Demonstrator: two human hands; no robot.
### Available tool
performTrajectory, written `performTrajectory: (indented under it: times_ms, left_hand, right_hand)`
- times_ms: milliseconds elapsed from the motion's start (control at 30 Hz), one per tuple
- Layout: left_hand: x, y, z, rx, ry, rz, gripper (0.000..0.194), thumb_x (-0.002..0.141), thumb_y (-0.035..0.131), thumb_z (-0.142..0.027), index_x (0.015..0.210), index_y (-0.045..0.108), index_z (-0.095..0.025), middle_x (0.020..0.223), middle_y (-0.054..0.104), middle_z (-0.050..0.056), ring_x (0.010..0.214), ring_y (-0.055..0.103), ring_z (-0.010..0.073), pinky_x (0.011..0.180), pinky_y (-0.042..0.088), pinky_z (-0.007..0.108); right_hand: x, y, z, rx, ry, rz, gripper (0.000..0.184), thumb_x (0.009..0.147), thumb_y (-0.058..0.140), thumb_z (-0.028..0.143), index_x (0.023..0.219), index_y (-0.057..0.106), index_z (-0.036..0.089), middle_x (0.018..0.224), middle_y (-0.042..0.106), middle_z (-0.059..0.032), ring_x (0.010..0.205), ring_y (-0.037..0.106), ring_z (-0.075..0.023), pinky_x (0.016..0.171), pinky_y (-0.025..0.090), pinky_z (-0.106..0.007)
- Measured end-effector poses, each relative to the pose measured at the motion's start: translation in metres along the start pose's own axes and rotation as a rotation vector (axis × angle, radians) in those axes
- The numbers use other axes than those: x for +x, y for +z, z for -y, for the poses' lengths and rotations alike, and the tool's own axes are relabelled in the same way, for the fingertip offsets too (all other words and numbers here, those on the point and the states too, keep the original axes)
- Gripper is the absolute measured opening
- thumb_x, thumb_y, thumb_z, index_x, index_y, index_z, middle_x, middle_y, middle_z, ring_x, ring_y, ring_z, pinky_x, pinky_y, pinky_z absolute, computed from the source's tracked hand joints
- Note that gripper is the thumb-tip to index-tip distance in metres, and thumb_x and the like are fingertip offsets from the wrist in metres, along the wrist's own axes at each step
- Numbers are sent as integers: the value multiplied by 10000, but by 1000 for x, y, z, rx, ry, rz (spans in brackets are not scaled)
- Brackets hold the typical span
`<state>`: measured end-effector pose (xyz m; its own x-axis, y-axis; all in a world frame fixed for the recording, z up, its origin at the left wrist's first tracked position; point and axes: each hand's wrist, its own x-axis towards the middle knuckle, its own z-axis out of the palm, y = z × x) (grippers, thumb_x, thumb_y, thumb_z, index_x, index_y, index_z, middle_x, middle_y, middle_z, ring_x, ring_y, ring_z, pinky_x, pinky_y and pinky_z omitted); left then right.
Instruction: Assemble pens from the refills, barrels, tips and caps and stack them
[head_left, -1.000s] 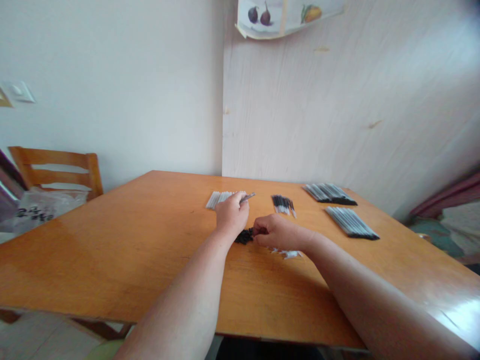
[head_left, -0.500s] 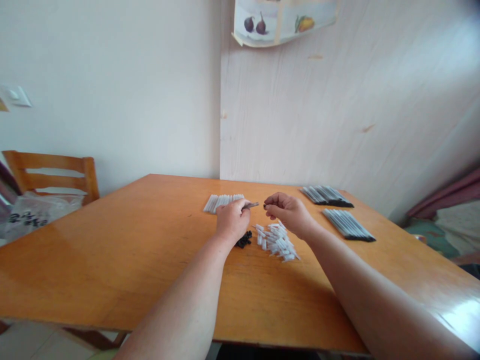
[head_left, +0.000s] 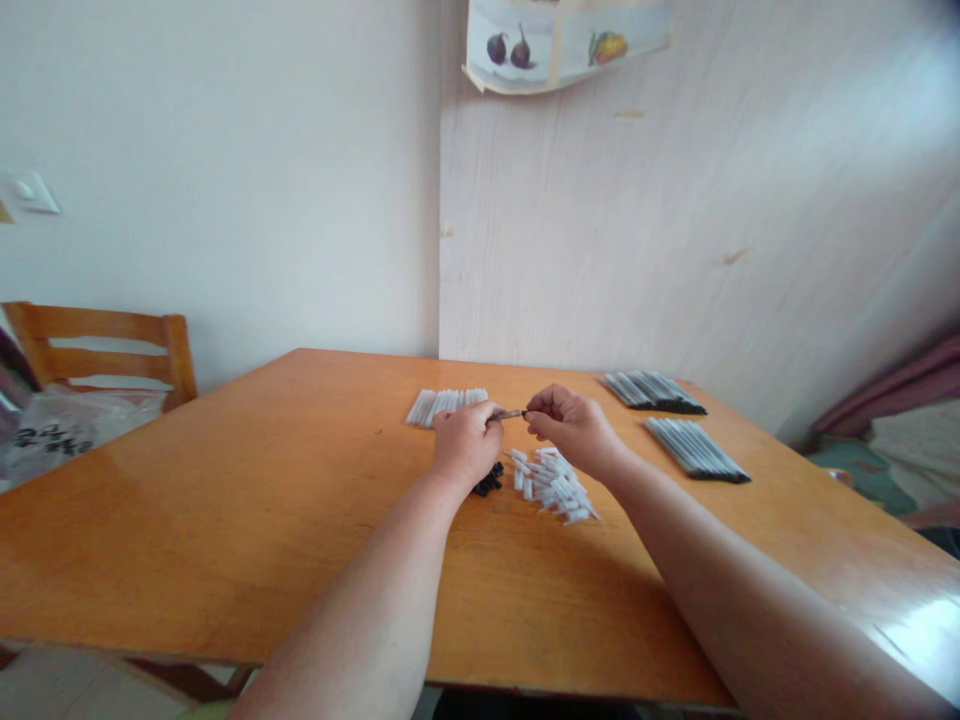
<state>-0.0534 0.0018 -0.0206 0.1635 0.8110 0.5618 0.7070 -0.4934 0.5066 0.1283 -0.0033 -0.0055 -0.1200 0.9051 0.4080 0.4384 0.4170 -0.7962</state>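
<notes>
My left hand is closed on a slim, greyish pen tube that points to the right. A small black cap is pinched between the thumb and fingertips of my right hand, against the tube's right end. Whether the cap sits on or in the tube is too small to tell. Below my left hand lies a heap of black caps, partly hidden by the wrist. White pieces with thin tips are piled below my right hand. Behind my left hand is a row of pale tubes.
Two groups of grey tubes with black ends lie on the right, one farther back and one nearer. The wooden table meets the wall at the back. A wooden chair with a plastic bag stands at left.
My right hand has moved slightly left, closing the gap between the black cap and the tube's end. The tube and my left hand have shifted slightly right; the piles look the same.
</notes>
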Motion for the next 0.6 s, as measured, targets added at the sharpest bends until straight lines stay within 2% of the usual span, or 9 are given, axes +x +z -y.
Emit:
performTrajectory:
  times_ms: [600]
  left_hand:
    - [-1,0,-1,-5,16,39,235,840,518,-212,945,720,-268,937,753,23,927,669,207,842,441,340]
  right_hand:
    - [0,-1,0,-119,-39,5,86,788,588,272,837,605,203,676,655,7,598,582,-121,556,431,-233]
